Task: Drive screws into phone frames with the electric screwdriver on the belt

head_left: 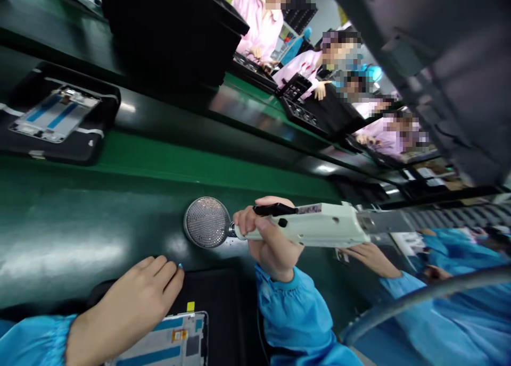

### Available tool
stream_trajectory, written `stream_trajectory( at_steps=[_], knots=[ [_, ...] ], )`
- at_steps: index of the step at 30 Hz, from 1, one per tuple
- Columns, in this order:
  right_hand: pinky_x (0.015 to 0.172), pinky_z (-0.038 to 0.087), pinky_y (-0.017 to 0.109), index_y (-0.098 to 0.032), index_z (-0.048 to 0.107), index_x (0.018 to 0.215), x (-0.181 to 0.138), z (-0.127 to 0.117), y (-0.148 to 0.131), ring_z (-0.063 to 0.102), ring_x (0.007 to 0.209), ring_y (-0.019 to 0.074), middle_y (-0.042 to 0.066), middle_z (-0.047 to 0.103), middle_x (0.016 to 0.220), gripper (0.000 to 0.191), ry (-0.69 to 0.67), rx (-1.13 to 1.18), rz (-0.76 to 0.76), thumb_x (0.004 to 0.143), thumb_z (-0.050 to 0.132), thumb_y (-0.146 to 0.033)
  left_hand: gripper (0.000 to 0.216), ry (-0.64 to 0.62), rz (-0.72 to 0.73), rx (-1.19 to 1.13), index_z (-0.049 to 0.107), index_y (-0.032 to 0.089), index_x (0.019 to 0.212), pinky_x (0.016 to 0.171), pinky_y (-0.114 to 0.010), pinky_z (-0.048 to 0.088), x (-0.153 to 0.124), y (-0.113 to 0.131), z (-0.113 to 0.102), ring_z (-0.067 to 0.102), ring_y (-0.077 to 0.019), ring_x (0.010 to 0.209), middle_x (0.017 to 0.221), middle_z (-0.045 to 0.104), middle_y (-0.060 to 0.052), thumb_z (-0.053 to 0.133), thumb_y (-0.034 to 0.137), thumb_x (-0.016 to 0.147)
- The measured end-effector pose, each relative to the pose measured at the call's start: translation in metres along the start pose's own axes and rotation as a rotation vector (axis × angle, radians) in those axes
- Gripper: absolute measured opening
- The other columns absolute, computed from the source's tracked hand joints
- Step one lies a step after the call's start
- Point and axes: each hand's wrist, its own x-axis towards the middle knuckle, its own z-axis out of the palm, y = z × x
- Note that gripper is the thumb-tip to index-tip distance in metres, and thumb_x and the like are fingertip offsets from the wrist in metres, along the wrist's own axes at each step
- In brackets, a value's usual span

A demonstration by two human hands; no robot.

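Observation:
My right hand point(269, 238) is wrapped round a pale electric screwdriver point(319, 225) with a black lever, held nearly level. Its tip points left, at the edge of a round perforated metal dish point(206, 222) holding small grains that look like screws. My left hand point(133, 302) hovers over a black pad point(223, 307), fingers bent together, with a tiny blue bit showing at the fingertips. What the fingers hold is hidden. Below that hand lies a silver phone frame point(159, 350) with blue strips and a yellow tab, partly covered by the hand and wrist.
On the conveyor at left, another phone frame point(56, 113) sits on a black tray point(107, 102). A co-worker's hand point(371, 257) is at the right, near a grey hose point(431, 297). Several people in pink sit across the line. A black box point(167, 31) stands at the back.

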Motion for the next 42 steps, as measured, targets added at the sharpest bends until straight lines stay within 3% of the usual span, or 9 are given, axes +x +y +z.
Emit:
stream_trajectory(
  at_steps=[6,11,15,21,26,36,42],
  knots=[
    [0.060,0.052,0.032,-0.024,0.058,0.098,0.010,0.013,0.017,0.058,0.054,0.0104,-0.007,0.059,0.060,0.021,0.000,0.016,0.022,0.081,0.066,-0.014,0.042,0.061,-0.010,0.029,0.070,0.012,0.108,0.071,-0.035,0.052,0.005,0.003,0.001,0.064,-0.0229,0.080,0.094,0.072,-0.009,0.049,-0.001,0.074],
    [0.055,0.049,0.031,-0.023,0.054,0.101,0.023,0.035,0.047,0.055,0.049,0.0100,-0.008,0.060,0.061,0.030,0.012,0.037,0.094,0.075,0.066,-0.015,0.025,0.241,0.038,0.033,0.069,0.016,0.102,0.091,-0.040,0.040,-0.004,0.019,-0.003,0.060,-0.0246,0.093,0.100,0.072,-0.008,0.046,0.021,0.096],
    [0.054,0.048,0.031,-0.022,0.055,0.099,0.024,0.038,0.059,0.055,0.048,0.0106,-0.008,0.058,0.058,0.028,0.013,0.030,0.157,0.074,0.065,-0.014,0.019,0.190,0.127,-0.002,0.068,0.023,0.105,0.095,-0.036,0.036,-0.020,0.031,0.010,0.059,-0.0191,0.094,0.099,0.072,-0.002,0.055,0.033,0.098],
    [0.053,0.050,0.030,-0.022,0.059,0.093,0.022,0.040,0.063,0.057,0.048,0.0109,-0.008,0.057,0.057,0.020,0.012,0.028,0.124,0.075,0.065,-0.014,0.021,0.114,0.167,-0.002,0.068,0.023,0.112,0.098,-0.034,0.037,-0.040,0.033,0.025,0.062,-0.0170,0.102,0.113,0.071,-0.001,0.056,0.034,0.098],
    [0.054,0.050,0.031,-0.024,0.056,0.093,0.021,0.042,0.064,0.058,0.050,0.0114,-0.008,0.056,0.058,0.022,0.009,0.026,0.117,0.075,0.065,-0.013,0.015,0.183,0.118,-0.004,0.070,0.027,0.103,0.095,-0.032,0.039,-0.041,0.035,0.026,0.064,-0.0159,0.100,0.110,0.074,0.004,0.058,0.033,0.096],
    [0.056,0.051,0.033,-0.023,0.056,0.087,0.022,0.041,0.064,0.056,0.048,0.0103,-0.008,0.055,0.061,0.017,0.027,0.044,0.118,0.075,0.065,-0.015,0.026,0.152,0.164,-0.030,0.069,0.020,0.110,0.098,-0.036,0.039,-0.038,0.032,0.024,0.064,-0.0228,0.106,0.114,0.074,-0.006,0.066,0.035,0.089],
    [0.058,0.050,0.032,-0.022,0.056,0.100,0.021,0.041,0.063,0.056,0.049,0.0107,-0.008,0.056,0.060,0.027,0.031,0.047,0.134,0.075,0.066,-0.016,0.033,0.126,0.182,-0.019,0.068,0.019,0.113,0.098,-0.037,0.040,-0.036,0.031,0.016,0.065,-0.0244,0.107,0.116,0.073,-0.007,0.070,0.037,0.085]
  ],
)
